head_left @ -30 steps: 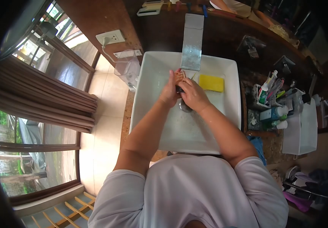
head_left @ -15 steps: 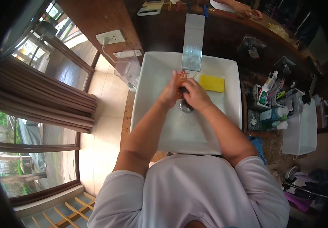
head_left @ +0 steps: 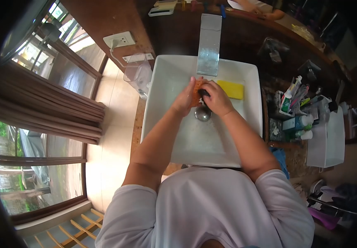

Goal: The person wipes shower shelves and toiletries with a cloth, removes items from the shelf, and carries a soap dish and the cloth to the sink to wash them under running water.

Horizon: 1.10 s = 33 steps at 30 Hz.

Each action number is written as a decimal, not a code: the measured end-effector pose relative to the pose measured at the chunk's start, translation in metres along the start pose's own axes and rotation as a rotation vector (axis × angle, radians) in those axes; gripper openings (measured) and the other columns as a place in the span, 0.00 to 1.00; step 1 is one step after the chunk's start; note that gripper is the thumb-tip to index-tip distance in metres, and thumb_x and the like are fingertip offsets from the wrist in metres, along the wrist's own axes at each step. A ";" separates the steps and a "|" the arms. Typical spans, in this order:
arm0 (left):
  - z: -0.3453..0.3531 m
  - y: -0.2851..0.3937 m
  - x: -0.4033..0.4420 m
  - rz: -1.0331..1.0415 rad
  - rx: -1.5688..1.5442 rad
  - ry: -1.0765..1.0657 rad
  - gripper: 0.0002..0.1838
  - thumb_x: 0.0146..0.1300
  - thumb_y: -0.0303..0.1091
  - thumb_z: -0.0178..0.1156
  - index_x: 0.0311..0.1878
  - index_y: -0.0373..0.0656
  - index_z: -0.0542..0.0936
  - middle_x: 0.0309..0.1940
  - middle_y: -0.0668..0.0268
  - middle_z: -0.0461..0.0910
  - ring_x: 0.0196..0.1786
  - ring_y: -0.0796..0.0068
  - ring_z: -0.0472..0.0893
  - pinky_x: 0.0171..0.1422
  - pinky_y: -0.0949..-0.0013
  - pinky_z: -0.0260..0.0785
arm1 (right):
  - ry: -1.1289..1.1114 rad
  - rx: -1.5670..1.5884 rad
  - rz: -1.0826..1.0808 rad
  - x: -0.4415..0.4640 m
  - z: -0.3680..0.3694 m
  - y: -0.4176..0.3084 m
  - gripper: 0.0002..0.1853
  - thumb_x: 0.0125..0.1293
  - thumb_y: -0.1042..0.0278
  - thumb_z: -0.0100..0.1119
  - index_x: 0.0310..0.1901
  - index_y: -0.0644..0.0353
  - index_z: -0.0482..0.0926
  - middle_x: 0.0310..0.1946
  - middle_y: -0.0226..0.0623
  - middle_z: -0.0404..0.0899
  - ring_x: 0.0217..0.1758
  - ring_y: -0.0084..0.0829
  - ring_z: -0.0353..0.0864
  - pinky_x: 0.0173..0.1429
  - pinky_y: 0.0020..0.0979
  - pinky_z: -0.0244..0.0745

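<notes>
My left hand (head_left: 184, 99) holds an orange, rough-textured object (head_left: 196, 97) over the white sink (head_left: 158, 124), below the faucet. Its thumb points up and its fingers lie behind the object, partly hidden. With bent fingers, my right hand (head_left: 217, 99) grips a small black object (head_left: 203, 92) and presses it against the orange one. The kind of either object is not clear. Just beneath the hands is the round metal drain cover (head_left: 203, 113). A yellow sponge (head_left: 230, 89) lies in the sink, right of my right hand.
The wide metal faucet (head_left: 209, 49) hangs over the sink's back. A clear plastic container (head_left: 138, 76) stands left. Toothpaste, brushes and bottles (head_left: 298, 123) crowd the right counter beside a white bin (head_left: 325, 140). A hand (head_left: 271, 15) shows at the top, possibly reflected.
My right hand has shifted slightly and its fingers are lifted higher on the black object. More of the orange object and the drain cover shows. The sponge stays put.
</notes>
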State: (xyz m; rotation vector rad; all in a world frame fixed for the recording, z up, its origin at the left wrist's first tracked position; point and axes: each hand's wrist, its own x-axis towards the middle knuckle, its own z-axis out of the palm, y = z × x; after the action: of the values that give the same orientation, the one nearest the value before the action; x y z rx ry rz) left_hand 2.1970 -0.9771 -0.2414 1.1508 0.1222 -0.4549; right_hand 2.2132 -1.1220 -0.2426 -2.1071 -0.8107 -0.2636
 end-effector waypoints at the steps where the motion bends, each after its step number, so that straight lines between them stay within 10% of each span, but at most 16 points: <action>1: -0.002 -0.003 0.003 0.000 -0.023 -0.012 0.37 0.62 0.70 0.35 0.65 0.55 0.64 0.58 0.68 0.67 0.60 0.69 0.67 0.55 0.60 0.64 | -0.006 -0.002 -0.023 0.000 0.000 -0.001 0.15 0.49 0.79 0.55 0.42 0.61 0.73 0.46 0.43 0.72 0.51 0.46 0.72 0.55 0.38 0.69; 16: -0.006 -0.006 0.001 0.012 -0.069 0.058 0.35 0.62 0.68 0.37 0.58 0.50 0.71 0.48 0.65 0.75 0.49 0.68 0.75 0.45 0.63 0.73 | -0.013 0.001 0.153 -0.001 0.005 0.019 0.15 0.47 0.79 0.59 0.38 0.60 0.70 0.39 0.43 0.74 0.45 0.47 0.74 0.49 0.39 0.69; 22: -0.012 -0.012 0.011 0.114 -0.295 0.057 0.34 0.63 0.66 0.40 0.58 0.48 0.69 0.49 0.63 0.74 0.51 0.67 0.75 0.50 0.61 0.72 | -0.151 -0.011 -0.072 -0.005 0.006 -0.017 0.13 0.49 0.76 0.60 0.38 0.59 0.74 0.42 0.38 0.76 0.50 0.41 0.72 0.52 0.38 0.70; 33: -0.010 -0.022 0.014 0.140 -0.205 0.048 0.38 0.61 0.68 0.41 0.60 0.44 0.67 0.51 0.62 0.73 0.54 0.69 0.73 0.59 0.64 0.64 | -0.010 -0.054 0.162 -0.003 0.010 0.006 0.10 0.48 0.76 0.58 0.34 0.60 0.72 0.34 0.42 0.75 0.42 0.46 0.73 0.46 0.41 0.70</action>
State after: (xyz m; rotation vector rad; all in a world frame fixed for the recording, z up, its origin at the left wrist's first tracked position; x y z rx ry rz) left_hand 2.2024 -0.9792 -0.2684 0.9619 0.1262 -0.2842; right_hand 2.2141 -1.1182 -0.2540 -2.2125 -0.6401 -0.1907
